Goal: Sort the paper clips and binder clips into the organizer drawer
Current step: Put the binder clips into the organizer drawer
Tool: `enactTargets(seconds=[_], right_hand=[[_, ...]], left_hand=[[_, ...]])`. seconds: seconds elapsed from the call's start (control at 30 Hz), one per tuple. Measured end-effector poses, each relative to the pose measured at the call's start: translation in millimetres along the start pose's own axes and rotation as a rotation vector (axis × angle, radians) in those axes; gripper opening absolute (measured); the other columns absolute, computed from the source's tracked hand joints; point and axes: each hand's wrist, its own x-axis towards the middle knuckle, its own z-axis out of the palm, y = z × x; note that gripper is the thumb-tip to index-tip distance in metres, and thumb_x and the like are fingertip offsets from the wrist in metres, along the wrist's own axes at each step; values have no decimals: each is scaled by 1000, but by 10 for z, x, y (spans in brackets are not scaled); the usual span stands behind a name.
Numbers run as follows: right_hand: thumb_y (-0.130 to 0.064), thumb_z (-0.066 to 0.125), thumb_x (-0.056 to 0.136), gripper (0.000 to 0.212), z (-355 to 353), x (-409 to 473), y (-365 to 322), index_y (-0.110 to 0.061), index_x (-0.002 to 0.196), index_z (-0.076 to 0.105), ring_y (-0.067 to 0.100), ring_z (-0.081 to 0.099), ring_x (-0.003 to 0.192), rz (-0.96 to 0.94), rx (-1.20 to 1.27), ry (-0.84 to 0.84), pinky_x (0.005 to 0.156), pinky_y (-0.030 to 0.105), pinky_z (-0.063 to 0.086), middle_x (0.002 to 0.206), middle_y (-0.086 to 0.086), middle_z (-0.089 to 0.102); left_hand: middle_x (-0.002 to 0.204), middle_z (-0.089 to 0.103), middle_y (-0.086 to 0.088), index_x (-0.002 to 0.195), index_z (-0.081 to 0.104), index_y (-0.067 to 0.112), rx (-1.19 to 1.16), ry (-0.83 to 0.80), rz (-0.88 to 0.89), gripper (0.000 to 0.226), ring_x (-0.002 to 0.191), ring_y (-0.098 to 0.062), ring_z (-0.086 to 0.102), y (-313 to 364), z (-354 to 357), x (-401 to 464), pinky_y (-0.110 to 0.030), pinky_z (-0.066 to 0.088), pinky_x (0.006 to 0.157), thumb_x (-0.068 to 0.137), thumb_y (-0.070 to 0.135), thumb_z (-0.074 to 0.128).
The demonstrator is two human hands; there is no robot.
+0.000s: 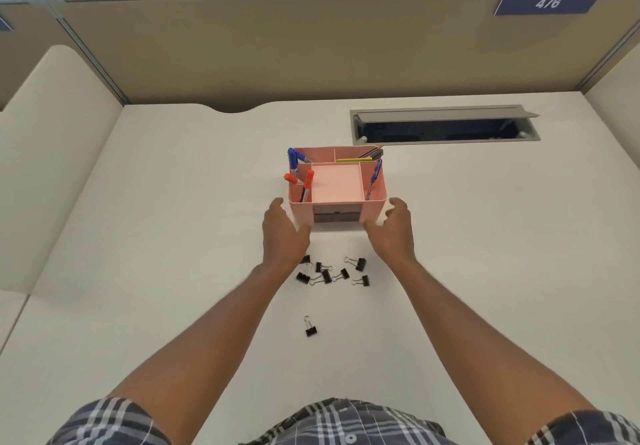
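Observation:
A pink desk organizer (375, 207) stands in the middle of the desk, with markers and pens upright in its compartments. Its dark drawer front (336, 215) faces me low on the near side and looks closed. My left hand (282, 233) is at the organizer's near left corner and my right hand (394, 228) at its near right corner, both with fingers apart and empty; I cannot tell if they touch it. Several black binder clips (325, 275) lie scattered on the desk just below my hands. One more binder clip (310, 329) lies alone, nearer to me.
A grey cable hatch (446, 126) with its lid raised is set into the desk behind the organizer to the right. Tan partition panels (277, 50) wall the back of the white desk (173, 219). A blue sign reading 476 (549, 2) hangs top right.

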Motion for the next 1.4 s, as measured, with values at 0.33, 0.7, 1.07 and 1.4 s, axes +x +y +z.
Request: enactTargets(seconds=[0.33,0.7,1.07,1.4], right_hand=[[-19,63,90,33,123,-759,588,-13,122,64,25,49,109,-325,-418,-241,95,30,43,120,6,51],[-19,54,95,47,99,-330,79,-20,141,47,25,50,118,-449,-435,-208,92,38,49,126,9,53],[-13,55,91,49,309,-201,-69,-22,138,45,28,50,112,-541,-620,-211,72,40,55,124,9,51],[-6,51,88,54,285,-566,184,-26,138,42,25,46,98,-518,-632,-194,58,30,37,104,4,47]], left_hand=[[100,58,-2,103,69,13,314,-107,293,14,96,-22,55,-637,137,-832,-26,41,81,91,17,63],[119,59,-10,135,54,12,264,-82,404,40,113,-26,52,-82,119,-405,-35,43,97,95,15,55],[127,58,-4,135,52,20,214,-84,406,45,116,-21,52,136,167,-182,-35,48,98,92,6,55],[120,60,-9,125,59,10,223,-48,363,35,113,-25,54,-115,124,-387,-36,46,97,92,4,52]])
